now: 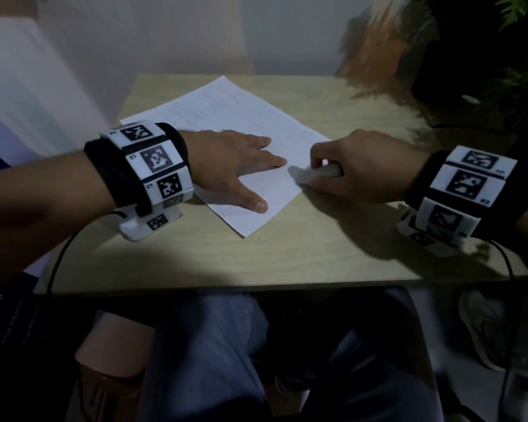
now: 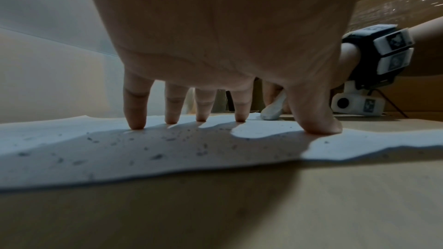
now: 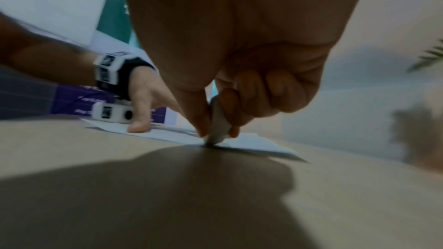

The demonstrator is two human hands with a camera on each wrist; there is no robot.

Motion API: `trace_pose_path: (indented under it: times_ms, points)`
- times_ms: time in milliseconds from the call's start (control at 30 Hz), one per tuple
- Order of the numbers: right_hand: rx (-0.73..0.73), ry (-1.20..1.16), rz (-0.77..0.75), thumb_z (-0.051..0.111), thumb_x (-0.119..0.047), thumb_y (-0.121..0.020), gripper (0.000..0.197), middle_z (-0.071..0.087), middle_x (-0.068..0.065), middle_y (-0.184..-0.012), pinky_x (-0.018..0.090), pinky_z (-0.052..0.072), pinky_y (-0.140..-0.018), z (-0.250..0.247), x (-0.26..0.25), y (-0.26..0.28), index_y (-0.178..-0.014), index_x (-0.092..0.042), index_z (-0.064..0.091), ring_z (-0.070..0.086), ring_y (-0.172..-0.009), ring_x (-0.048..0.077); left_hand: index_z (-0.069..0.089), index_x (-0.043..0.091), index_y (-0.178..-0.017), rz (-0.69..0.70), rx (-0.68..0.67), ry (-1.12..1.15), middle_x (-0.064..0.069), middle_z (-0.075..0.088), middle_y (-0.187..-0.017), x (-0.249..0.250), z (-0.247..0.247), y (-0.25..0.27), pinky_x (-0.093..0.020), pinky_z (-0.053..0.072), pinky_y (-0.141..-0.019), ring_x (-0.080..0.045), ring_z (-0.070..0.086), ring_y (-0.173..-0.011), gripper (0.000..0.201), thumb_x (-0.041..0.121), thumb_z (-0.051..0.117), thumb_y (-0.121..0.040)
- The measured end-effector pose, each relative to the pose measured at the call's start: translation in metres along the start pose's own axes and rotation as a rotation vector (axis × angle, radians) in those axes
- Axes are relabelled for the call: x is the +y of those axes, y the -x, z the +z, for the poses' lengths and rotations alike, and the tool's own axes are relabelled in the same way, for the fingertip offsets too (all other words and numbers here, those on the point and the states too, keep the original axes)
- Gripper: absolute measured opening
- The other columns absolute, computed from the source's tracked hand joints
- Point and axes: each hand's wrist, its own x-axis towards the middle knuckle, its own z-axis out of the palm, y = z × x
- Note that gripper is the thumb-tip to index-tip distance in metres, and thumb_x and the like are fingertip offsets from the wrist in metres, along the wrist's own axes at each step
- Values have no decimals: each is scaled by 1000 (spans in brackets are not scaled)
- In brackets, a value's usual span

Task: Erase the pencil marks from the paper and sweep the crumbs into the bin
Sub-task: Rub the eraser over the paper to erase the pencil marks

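My left hand lies flat, fingers spread, pinning the paper to the counter. My right hand pinches the eraser at the paper's right edge — crumbs lie leftward, under my left palm.

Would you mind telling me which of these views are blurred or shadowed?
Head view: dim, background smeared, eraser blurred in the right hand. Left wrist view: sharpest; left hand shadows the crumb-speckled paper. Right wrist view: soft throughout, broad hand shadow across the table.
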Motion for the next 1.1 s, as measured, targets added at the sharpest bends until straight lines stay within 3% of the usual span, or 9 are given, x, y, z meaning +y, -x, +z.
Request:
trace_pose_path:
  times_ms: [67, 300, 433, 600, 733, 833, 933, 1033, 1100]
  points:
    - [-66, -87, -52, 35, -83, -72, 66, 57, -7, -70, 33, 41, -64, -4, -3, 3, -99, -29, 62, 51, -66, 17, -1, 54, -156, 3, -1, 1, 12, -12, -169, -1, 1, -1, -48, 9, -125, -17, -2, -156, 111, 95, 32, -57]
    - [30, 2, 71, 30, -88, -73, 68, 55, -3, -71, 37, 46, -67, -2, 19, -3, -92, -30, 60, 54, -73, 30, 0, 53, -157, -3, 6, 11, 12, -12, -169, 0, 1, 2, -45, 7, -124, -17, -2, -156, 106, 89, 38, -65]
    - [-68, -91, -18, 38, -84, -75, 64, 59, -8, -71, 38, 49, -68, -2, 9, 5, -99, -31, 64, 53, -66, 14, 2, 53, -157, -4, 2, 18, 11, -11, -169, 2, 0, 2, -45, 8, -125, -18, -1, -156, 103, 87, 42, -68]
    - [28, 66, 104, 41, -77, -84, 52, 62, 3, -82, 36, 43, -65, -2, 21, -1, -96, -30, 61, 51, -76, 30, 0, 55, -156, -7, -7, 33, 14, -12, -168, 0, -1, 4, -47, 8, -125, -17, -2, -156, 105, 89, 40, -64]
    - [-39, -12, 5, 39, -78, -80, 55, 62, -4, -76, 38, 49, -68, -1, 3, 2, -98, -31, 62, 53, -72, 24, 0, 53, -157, 0, -5, 10, 12, -12, -169, 1, -1, 3, -46, 8, -125, -17, -2, -156, 107, 89, 37, -63]
    - [-73, 15, 93, 40, -84, -80, 57, 62, -4, -81, 39, 50, -73, -6, 13, -3, -96, -34, 62, 55, -78, 26, 0, 51, -158, -2, -5, 2, 11, -12, -169, 2, -1, 3, -44, 7, -124, -18, -2, -156, 107, 88, 36, -63]
    - [-5, 161, 159, 46, -67, -88, 42, 62, 5, -88, 38, 45, -68, -10, 15, -6, -97, -29, 61, 51, -78, 31, 1, 51, -158, 5, 2, 4, 10, -12, -169, 1, -1, 3, -42, 5, -125, -17, -3, -156, 108, 89, 36, -63]
    - [-27, 90, 51, 47, -64, -88, 41, 52, -1, -74, 35, 40, -64, -3, -10, 1, -97, -27, 60, 48, -71, 28, 1, 52, -157, 15, 5, 5, 10, -12, -169, -2, 1, 0, -45, 7, -126, -18, -2, -156, 109, 92, 35, -61]
    - [-98, -56, -17, 46, -70, -83, 45, 51, -10, -69, 34, 43, -67, -1, -23, 2, -94, -28, 61, 49, -66, 15, 0, 54, -156, 11, 7, 13, 11, -11, -169, -3, 2, -2, -48, 9, -126, -19, -1, -156, 109, 94, 36, -60]
